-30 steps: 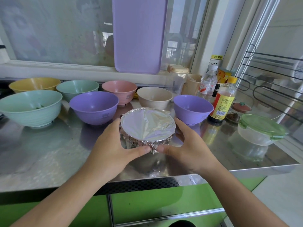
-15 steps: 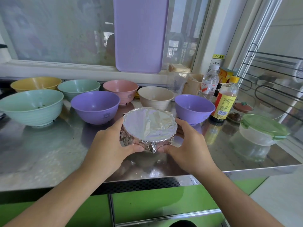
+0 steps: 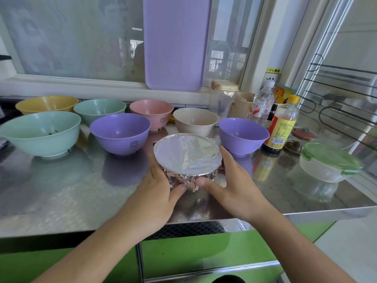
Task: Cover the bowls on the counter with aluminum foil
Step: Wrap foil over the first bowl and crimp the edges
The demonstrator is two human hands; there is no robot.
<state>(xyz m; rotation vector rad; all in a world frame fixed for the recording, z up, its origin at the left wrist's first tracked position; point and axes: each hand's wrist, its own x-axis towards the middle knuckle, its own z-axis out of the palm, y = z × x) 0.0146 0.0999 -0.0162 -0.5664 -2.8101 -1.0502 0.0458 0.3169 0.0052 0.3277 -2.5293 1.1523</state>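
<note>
A: Where was the foiled bowl at that moment?

B: On the steel table, near its front edge, between the two hands. The foil lay smooth over the mouth and was crumpled down the side, with a ragged tuck at the front.

A: And the grip?

B: Both hands cupped it. The left hand curled round the left side, thumb pressed on the crinkled foil at the front. The right hand wrapped the right side, its thumb meeting the same tuck. So each hand gripped the foiled bowl.

A: What was the step, by your reading?

B: Crimping the skirt tight under the rim, I'd say. To do it well, press inward and slightly up all round, turning the bowl a little between squeezes, so no gap stays. Keep the thumbs off the flat top, since thin foil dents and tears easily. That loose front tuck wants folding flat against the wall.

A: How much remained?

B: Plenty. Seven bowls stood uncovered behind: the yellow bowl, two green ones, two purple, the pink bowl and the beige bowl. I saw no foil roll in view, so the next sheet's source was unclear.

A: Any hazard?

B: The right purple bowl sat just beside the right hand; a wide elbow swing could knock it.
</note>
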